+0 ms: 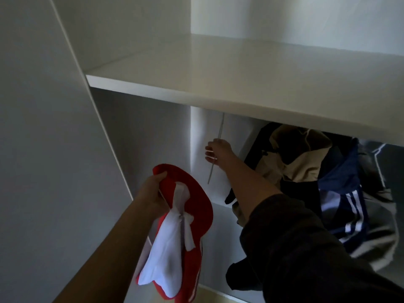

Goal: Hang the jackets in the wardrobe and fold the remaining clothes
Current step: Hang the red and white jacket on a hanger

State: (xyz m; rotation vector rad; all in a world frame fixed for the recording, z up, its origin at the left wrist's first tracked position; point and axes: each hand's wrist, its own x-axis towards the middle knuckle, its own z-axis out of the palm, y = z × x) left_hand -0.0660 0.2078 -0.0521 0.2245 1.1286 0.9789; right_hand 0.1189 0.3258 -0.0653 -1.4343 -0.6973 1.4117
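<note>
My left hand (154, 191) grips the collar of a red jacket with white lining (175, 232), which hangs down in front of the wardrobe. My right hand (217, 152) reaches into the hanging space under the shelf and grips a thin white hanger (215, 162) near the wardrobe's back left corner. Right of that hand hang a beige and black jacket (293, 154) and a navy, grey and white striped jacket (354, 204).
A white wardrobe shelf (218, 84) runs across above the hanging space. The wardrobe's left side panel (140, 132) stands close to the red jacket. A lower shelf edge (218, 204) shows behind my right forearm, and something dark (238, 274) lies below it.
</note>
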